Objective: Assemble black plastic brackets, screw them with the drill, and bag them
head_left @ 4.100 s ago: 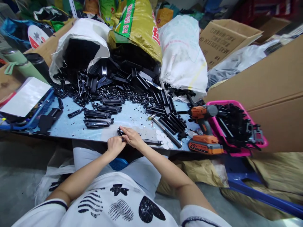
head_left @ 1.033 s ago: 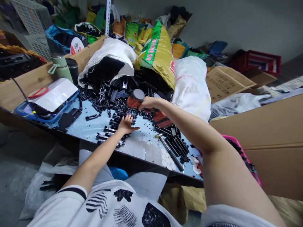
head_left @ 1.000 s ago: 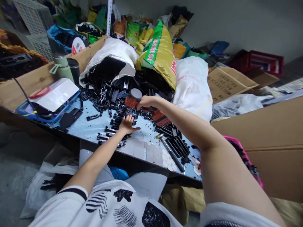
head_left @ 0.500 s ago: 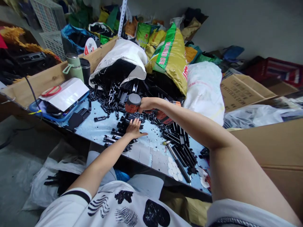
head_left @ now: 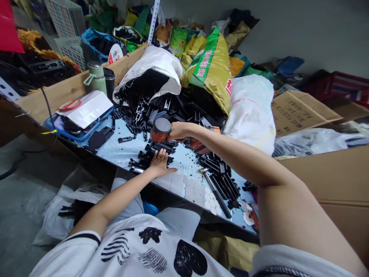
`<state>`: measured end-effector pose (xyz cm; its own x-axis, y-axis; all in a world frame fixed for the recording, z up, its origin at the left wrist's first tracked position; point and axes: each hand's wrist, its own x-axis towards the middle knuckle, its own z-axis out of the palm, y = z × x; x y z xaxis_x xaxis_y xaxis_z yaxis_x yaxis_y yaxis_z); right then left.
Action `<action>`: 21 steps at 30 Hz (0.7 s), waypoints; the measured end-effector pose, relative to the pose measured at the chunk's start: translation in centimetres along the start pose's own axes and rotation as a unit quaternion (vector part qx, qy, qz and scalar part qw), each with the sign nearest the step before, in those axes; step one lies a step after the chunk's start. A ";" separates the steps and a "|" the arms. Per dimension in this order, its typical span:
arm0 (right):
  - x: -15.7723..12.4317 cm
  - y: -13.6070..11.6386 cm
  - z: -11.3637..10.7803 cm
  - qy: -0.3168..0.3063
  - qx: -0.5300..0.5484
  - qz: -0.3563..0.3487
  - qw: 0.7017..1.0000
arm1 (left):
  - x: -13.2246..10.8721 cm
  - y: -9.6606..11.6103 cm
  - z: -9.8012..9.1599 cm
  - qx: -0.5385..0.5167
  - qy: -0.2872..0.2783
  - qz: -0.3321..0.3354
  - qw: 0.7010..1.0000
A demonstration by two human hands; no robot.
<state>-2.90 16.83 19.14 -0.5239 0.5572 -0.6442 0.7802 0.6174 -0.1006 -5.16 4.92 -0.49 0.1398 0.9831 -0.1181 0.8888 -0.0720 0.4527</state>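
My right hand [head_left: 179, 131] is wrapped around an orange and black cordless drill [head_left: 160, 132]. The drill's rounded back end faces up, and its tip is hidden behind its body. Just below it, several black plastic parts [head_left: 152, 152] lie side by side in a row on the light blue table top [head_left: 115, 151]. Resting flat on the near end of that row, my left hand [head_left: 159, 163] has its fingers stretched out and its thumb spread to the right. A hammer [head_left: 215, 190] lies to the right, beside more black parts [head_left: 226, 186].
A heap of black parts [head_left: 138, 115] spills from a white sack [head_left: 155, 63] and a yellow-green sack [head_left: 213, 71]. On the left are a blue tray [head_left: 83, 134] with scissors [head_left: 70, 105] and a green bottle [head_left: 96, 79]. White round discs [head_left: 211, 202] lie near the front edge.
My left hand has slid a little toward me and to the left along the row. The drill, still in my right hand, has shifted slightly left and nearer. The view has turned slightly.
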 end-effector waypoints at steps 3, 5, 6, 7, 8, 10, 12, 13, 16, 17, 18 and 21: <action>-0.6 -0.9 0.7 -0.012 0.009 -0.003 1.000 | -2.7 -0.5 0.2 0.001 -0.001 0.000 1.000; -0.6 -1.6 1.2 -0.023 0.008 -0.001 1.000 | -3.4 -0.8 0.2 -0.002 -0.003 0.019 1.000; -0.6 -1.9 1.5 -0.023 0.006 0.000 1.000 | -3.5 -0.9 0.2 -0.003 -0.004 0.029 1.000; -0.7 -2.1 1.7 -0.019 0.002 0.000 1.000 | -3.4 -1.0 0.2 -0.003 -0.003 0.036 0.999; -0.9 -2.3 1.8 -0.011 -0.003 0.001 1.000 | -3.4 -1.1 0.2 -0.002 0.001 0.041 0.999; -1.7 -2.7 2.1 0.010 -0.016 0.002 1.000 | -3.4 -1.1 0.2 0.005 0.024 0.051 0.998; -2.7 -3.1 2.3 0.016 -0.023 -0.004 1.000 | -3.6 -1.1 0.3 0.015 0.056 0.063 0.996; -3.1 -3.4 2.3 0.009 -0.022 -0.010 1.000 | -3.7 -1.1 0.3 0.019 0.070 0.070 0.995; -3.7 -4.6 2.7 -0.020 -0.010 -0.036 0.999 | -4.0 -1.0 0.4 0.026 0.102 0.076 0.991; -3.6 -5.1 2.8 -0.026 -0.015 -0.037 0.999 | -4.1 -1.1 0.5 0.027 0.109 0.076 0.991; -3.4 -5.6 3.0 -0.031 -0.024 -0.034 0.999 | -4.1 -1.1 0.5 0.028 0.111 0.078 0.990; -2.8 -6.7 3.3 -0.048 -0.045 -0.015 0.998 | -4.0 -1.2 0.8 0.028 0.110 0.089 0.990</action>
<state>-5.54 9.27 19.17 -0.5087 0.4842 -0.7119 0.7286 0.6826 -0.0564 -6.51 0.91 -1.25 0.2026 0.9666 0.1572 0.8820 -0.2499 0.3995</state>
